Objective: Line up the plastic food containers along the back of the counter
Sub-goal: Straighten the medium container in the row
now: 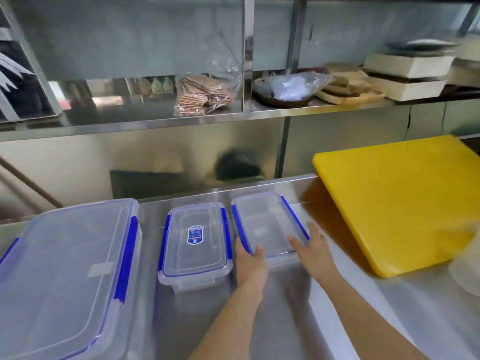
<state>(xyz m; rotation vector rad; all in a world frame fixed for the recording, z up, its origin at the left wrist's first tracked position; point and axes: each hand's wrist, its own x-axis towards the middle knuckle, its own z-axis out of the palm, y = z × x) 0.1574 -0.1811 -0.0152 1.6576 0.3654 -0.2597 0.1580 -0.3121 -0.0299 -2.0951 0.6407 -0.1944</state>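
Observation:
Three clear plastic containers with blue-clipped lids stand on the steel counter point(285, 320). A large container point(65, 268) fills the left. A medium container point(194, 242) with a blue label on its lid is in the middle. A third container point(265, 222) sits to its right, near the counter's back edge. My left hand point(250, 263) grips this third container's near left corner, thumb on the lid. My right hand point(314, 249) holds its near right corner, fingers on the lid.
A thick yellow cutting board point(394, 201) lies at the right, close to the third container. A white object point(467, 268) shows at the right edge. The steel shelf above point(155, 123) carries bagged brown packets point(202, 96), plastic bags, wooden boards and white boxes.

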